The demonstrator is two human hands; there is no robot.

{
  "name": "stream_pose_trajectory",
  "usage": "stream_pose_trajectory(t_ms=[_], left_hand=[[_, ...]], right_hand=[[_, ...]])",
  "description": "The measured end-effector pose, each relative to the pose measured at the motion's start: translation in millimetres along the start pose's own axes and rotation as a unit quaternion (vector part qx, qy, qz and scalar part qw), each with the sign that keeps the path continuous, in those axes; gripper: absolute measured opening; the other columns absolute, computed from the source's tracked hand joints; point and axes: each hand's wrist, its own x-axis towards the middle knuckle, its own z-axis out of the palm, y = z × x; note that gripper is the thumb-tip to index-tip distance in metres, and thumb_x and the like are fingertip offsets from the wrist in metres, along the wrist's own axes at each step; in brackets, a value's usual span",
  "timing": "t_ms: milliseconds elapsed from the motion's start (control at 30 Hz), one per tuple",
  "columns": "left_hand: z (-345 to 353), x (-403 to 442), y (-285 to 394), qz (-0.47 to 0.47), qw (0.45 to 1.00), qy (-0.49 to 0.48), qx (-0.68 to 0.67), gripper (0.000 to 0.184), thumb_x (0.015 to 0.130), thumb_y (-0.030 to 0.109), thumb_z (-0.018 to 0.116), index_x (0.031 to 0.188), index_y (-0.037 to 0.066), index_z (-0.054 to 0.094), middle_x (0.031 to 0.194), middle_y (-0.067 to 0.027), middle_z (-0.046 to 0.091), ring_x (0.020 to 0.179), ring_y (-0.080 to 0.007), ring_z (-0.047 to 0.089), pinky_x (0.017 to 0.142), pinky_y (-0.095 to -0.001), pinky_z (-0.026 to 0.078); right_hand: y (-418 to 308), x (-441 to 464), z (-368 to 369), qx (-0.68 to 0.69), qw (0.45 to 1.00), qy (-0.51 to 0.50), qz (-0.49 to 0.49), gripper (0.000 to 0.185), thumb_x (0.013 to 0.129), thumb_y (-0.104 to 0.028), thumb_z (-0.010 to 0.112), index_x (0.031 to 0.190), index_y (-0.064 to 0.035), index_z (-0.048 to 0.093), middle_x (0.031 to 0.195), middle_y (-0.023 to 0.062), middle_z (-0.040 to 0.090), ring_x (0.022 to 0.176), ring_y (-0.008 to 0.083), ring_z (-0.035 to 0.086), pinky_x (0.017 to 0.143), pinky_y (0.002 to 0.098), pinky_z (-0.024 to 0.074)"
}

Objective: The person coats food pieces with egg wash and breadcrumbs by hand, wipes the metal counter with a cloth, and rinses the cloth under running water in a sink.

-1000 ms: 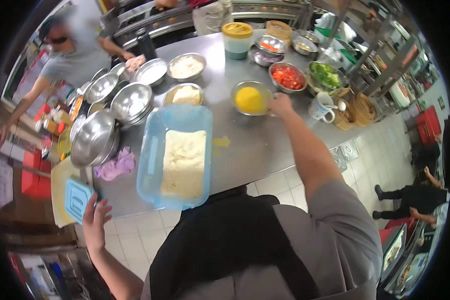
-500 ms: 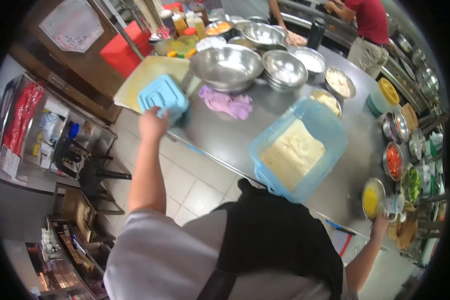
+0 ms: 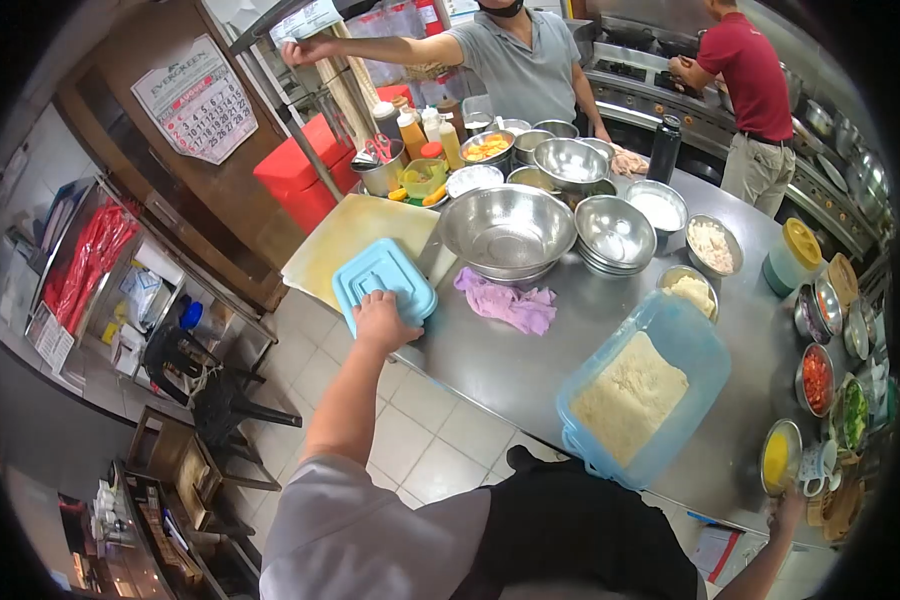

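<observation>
My left hand (image 3: 382, 322) lies over the near side of a light-blue lidded plastic container (image 3: 395, 270), its fingers spread on the lid. That container sits at the corner of a yellowed cutting board (image 3: 355, 225). At the far right, my right hand (image 3: 787, 510) grips the near rim of a steel bowl (image 3: 794, 440) holding yellow liquid; part of the hand is cut by the dark image border. Between my hands stands a large translucent blue tub (image 3: 705, 350) with pale flour (image 3: 630, 390) in it.
On the steel table (image 3: 490, 375) are a purple cloth (image 3: 507, 302), a big steel bowl (image 3: 508, 230), stacked bowls (image 3: 615, 235) and a bowl of chopped red food (image 3: 816, 380). Across the table, one person (image 3: 525, 65) reaches sideways; another (image 3: 755, 80) stands at the stove.
The view has tilted up and shifted left. My left hand reaches farther onto the lid. The person across the table now shows an outstretched arm. My right hand stays at the bowl.
</observation>
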Motion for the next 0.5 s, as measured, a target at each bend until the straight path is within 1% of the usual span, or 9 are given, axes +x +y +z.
stream_pose_trajectory(t_ms=[67, 100, 133, 200, 233, 267, 300, 367, 500], left_hand=[[-1.4, 6.8, -6.6, 0.008, 1.000, -0.004, -0.007, 0.089, 0.062, 0.046, 0.087, 0.134, 0.006, 0.055, 0.132, -0.0154, 0.056, 0.127, -0.0334, 0.049, 0.107, -0.0505, 0.037], [3.2, 13.1, -13.4, 0.020, 1.000, -0.010, -0.018, 0.089, 0.062, 0.047, 0.087, 0.133, 0.005, 0.055, 0.132, -0.0171, 0.056, 0.127, -0.0343, 0.049, 0.107, -0.0516, 0.037], [33.4, 28.0, -35.0, 0.044, 0.997, 0.068, -0.007, 0.090, 0.063, 0.051, 0.086, 0.132, 0.003, 0.055, 0.131, -0.0199, 0.056, 0.126, -0.0350, 0.050, 0.106, -0.0515, 0.039], [5.3, 27.8, -34.8, 0.058, 0.993, 0.064, -0.079, 0.088, 0.064, 0.051, 0.087, 0.125, -0.004, 0.057, 0.126, -0.0232, 0.059, 0.115, -0.0383, 0.057, 0.099, -0.0464, 0.046], [15.9, 40.3, -51.6, 0.074, 0.981, 0.103, -0.147, 0.079, 0.066, 0.040, 0.090, 0.121, -0.007, 0.057, 0.121, -0.0236, 0.061, 0.111, -0.0359, 0.060, 0.095, -0.0449, 0.048], [-15.9, 30.1, -36.4, 0.086, 0.957, 0.030, -0.274, 0.076, 0.069, 0.029, 0.090, 0.124, -0.009, 0.054, 0.119, -0.0221, 0.060, 0.109, -0.0314, 0.060, 0.096, -0.0429, 0.048], [0.7, 33.7, -53.6, 0.114, 0.944, 0.164, -0.263, 0.078, 0.069, 0.022, 0.089, 0.129, -0.010, 0.050, 0.120, -0.0207, 0.058, 0.109, -0.0290, 0.058, 0.097, -0.0402, 0.046], [-50.4, 6.8, -19.8, 0.143, 0.950, 0.140, -0.239, 0.081, 0.069, 0.020, 0.089, 0.132, -0.010, 0.047, 0.121, -0.0207, 0.056, 0.112, -0.0311, 0.054, 0.101, -0.0414, 0.043], [-112.4, -44.4, 58.1, 0.314, 0.898, 0.123, -0.282, 0.082, 0.060, 0.018, 0.091, 0.127, -0.004, 0.050, 0.120, -0.0193, 0.057, 0.114, -0.0334, 0.054, 0.101, -0.0427, 0.042]], right_hand=[[-26.5, -32.7, 4.6, -0.058, 0.996, 0.005, 0.065, 0.034, 0.095, -0.018, 0.056, 0.127, -0.0052, 0.058, 0.090, 0.0099, 0.063, 0.073, 0.0225, 0.062, 0.066, 0.0348, 0.0532], [-7.3, -21.5, -5.2, -0.326, 0.915, 0.050, -0.231, 0.042, 0.092, -0.015, 0.058, 0.133, -0.0065, 0.055, 0.099, 0.0121, 0.063, 0.083, 0.0252, 0.061, 0.074, 0.0372, 0.0528], [39.9, -1.6, -39.7, -0.558, 0.682, 0.075, -0.467, 0.050, 0.090, -0.011, 0.059, 0.139, -0.0078, 0.052, 0.108, 0.0144, 0.062, 0.093, 0.0279, 0.061, 0.082, 0.0395, 0.0524], [41.1, -23.8, -61.5, -0.576, 0.782, 0.054, -0.233, 0.066, 0.078, -0.004, 0.066, 0.142, -0.0067, 0.049, 0.121, 0.0223, 0.062, 0.099, 0.0342, 0.062, 0.083, 0.0447, 0.0523], [39.0, -40.4, -61.0, -0.552, 0.797, 0.072, -0.236, 0.061, 0.079, -0.004, 0.067, 0.138, -0.0053, 0.051, 0.117, 0.0211, 0.064, 0.095, 0.0354, 0.063, 0.081, 0.0455, 0.0521], [9.0, -66.0, -41.8, -0.386, 0.915, 0.084, -0.086, 0.048, 0.085, -0.019, 0.065, 0.130, -0.0049, 0.054, 0.099, 0.0168, 0.066, 0.079, 0.0284, 0.063, 0.066, 0.0415, 0.0500], [-23.7, -94.6, -21.1, -0.193, 0.968, 0.150, 0.049, 0.043, 0.091, -0.034, 0.063, 0.122, -0.0045, 0.057, 0.081, 0.0125, 0.067, 0.063, 0.0213, 0.063, 0.051, 0.0375, 0.0478], [-55.6, -131.5, 2.6, -0.157, 0.969, 0.184, 0.054, 0.049, 0.093, -0.049, 0.057, 0.114, -0.0047, 0.058, 0.073, 0.0086, 0.065, 0.051, 0.0140, 0.057, 0.041, 0.0299, 0.0397], [-80.9, -153.9, 8.5, -0.170, 0.966, 0.193, 0.006, 0.038, 0.097, -0.039, 0.057, 0.102, -0.0015, 0.059, 0.070, 0.0087, 0.065, 0.050, 0.0145, 0.059, 0.039, 0.0275, 0.0381]])
